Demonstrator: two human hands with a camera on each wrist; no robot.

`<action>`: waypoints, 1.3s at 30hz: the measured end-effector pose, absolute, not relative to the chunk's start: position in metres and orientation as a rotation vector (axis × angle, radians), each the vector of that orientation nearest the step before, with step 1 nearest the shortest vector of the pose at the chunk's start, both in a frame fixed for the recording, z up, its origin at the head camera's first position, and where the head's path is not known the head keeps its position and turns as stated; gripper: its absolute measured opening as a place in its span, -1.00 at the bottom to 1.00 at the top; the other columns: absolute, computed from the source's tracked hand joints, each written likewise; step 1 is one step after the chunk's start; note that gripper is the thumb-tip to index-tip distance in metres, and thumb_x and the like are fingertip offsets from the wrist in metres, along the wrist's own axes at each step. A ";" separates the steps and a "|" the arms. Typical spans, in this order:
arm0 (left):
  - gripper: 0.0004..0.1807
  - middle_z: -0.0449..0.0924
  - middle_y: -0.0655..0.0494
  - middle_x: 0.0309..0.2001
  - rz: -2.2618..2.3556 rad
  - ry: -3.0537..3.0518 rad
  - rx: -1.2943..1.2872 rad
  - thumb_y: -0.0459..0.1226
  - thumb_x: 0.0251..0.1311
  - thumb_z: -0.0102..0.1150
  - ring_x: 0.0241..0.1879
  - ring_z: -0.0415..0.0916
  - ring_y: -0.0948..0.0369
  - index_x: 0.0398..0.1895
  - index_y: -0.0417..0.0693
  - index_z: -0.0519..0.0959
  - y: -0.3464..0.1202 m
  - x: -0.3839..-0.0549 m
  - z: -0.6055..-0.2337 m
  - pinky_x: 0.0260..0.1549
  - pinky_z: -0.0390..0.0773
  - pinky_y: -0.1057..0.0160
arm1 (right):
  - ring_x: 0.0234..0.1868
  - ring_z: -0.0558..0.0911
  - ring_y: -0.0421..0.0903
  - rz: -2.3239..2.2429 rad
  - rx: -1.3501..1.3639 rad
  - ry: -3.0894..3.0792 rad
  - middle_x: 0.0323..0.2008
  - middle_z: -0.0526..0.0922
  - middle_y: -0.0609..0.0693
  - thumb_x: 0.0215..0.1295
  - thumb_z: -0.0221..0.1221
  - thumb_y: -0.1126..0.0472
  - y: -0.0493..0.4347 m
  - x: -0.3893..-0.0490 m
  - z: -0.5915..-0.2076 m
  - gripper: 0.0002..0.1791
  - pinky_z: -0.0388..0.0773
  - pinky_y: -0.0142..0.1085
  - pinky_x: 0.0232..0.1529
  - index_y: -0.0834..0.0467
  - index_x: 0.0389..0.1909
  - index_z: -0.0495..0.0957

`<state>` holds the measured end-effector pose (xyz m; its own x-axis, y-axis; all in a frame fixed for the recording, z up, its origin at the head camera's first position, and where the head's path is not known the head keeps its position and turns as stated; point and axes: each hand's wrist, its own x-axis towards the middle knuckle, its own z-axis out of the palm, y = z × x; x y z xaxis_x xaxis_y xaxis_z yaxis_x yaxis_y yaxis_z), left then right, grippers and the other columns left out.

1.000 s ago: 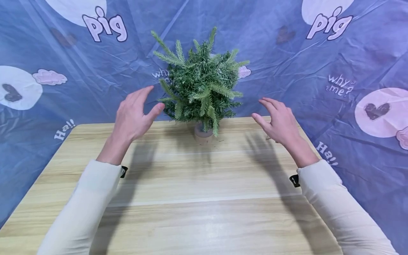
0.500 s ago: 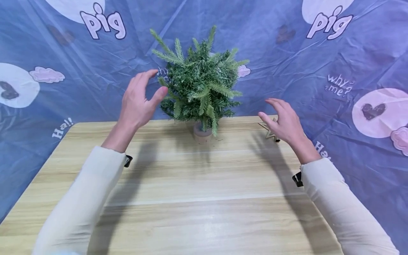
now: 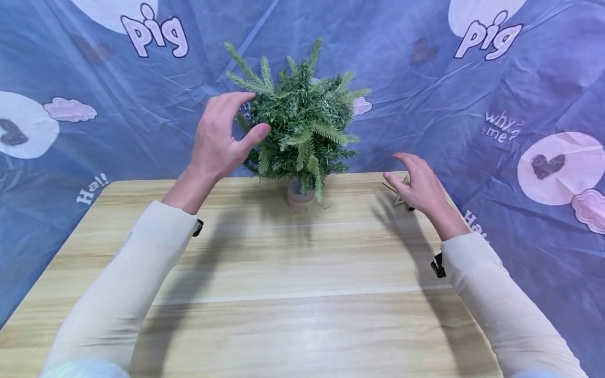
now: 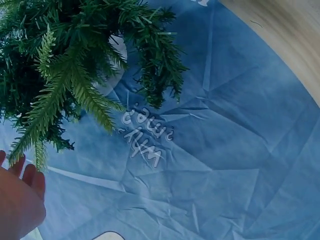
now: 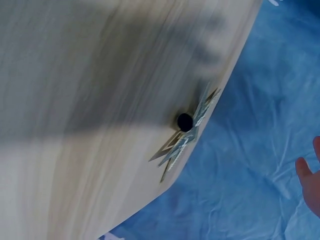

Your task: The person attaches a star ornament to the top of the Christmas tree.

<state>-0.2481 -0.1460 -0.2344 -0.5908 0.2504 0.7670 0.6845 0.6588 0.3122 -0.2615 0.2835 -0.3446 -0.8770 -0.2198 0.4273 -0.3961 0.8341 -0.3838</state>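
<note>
A small artificial Christmas tree (image 3: pixel 302 121) with green branches stands upright near the table's back edge, its round pale base (image 3: pixel 301 198) on the wood. My left hand (image 3: pixel 218 134) is raised at the tree's left side, thumb and fingers apart, its tips in front of the outer branches; whether they touch cannot be told. In the left wrist view, the fingers (image 4: pixel 36 181) show beside a hanging branch (image 4: pixel 50 100). My right hand (image 3: pixel 419 186) hovers over the back right, holding nothing. Partly behind it lies a gold star ornament (image 3: pixel 400 198) with a black round end (image 5: pixel 185 122).
The wood-grain table (image 3: pixel 293 273) spreads out before me. A blue printed cloth (image 3: pixel 425 94) hangs behind it and at both sides. In the right wrist view, the star ornament lies close to the table's edge (image 5: pixel 220 90).
My left hand has moved up and right, closer to the tree's branches. The right hand has shifted slightly right, leaving more of the star ornament in sight. The tree stays put.
</note>
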 end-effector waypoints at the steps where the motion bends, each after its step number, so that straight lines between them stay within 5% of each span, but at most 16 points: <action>1: 0.12 0.56 -0.12 0.23 -0.780 -2.137 -0.744 0.57 0.18 -0.27 0.26 0.40 0.00 0.28 -0.22 0.53 -0.145 -0.249 -0.234 0.32 0.27 0.08 | 0.39 0.31 0.34 0.669 0.464 -2.650 0.36 0.40 0.32 0.44 0.20 -0.02 0.285 -0.262 -0.345 -0.35 0.21 0.24 0.36 0.30 0.38 0.39; 21: -0.03 0.58 -0.08 0.22 -0.708 -2.104 -0.893 0.47 0.26 -0.15 0.30 0.36 0.06 0.26 -0.18 0.55 -0.130 -0.264 -0.224 0.39 0.17 0.18 | 0.41 0.25 0.35 0.704 0.358 -2.743 0.41 0.34 0.31 0.45 0.13 -0.20 0.310 -0.271 -0.357 -0.24 0.13 0.29 0.37 0.23 0.45 0.32; 39: -0.32 0.54 -0.03 0.27 -0.611 -2.246 -0.929 0.13 0.23 0.29 0.35 0.34 0.12 0.25 -0.14 0.57 -0.121 -0.267 -0.212 0.39 0.21 0.19 | 0.41 0.23 0.41 0.751 0.211 -2.788 0.43 0.29 0.36 0.44 0.10 -0.24 0.334 -0.268 -0.371 -0.18 0.10 0.35 0.35 0.25 0.47 0.27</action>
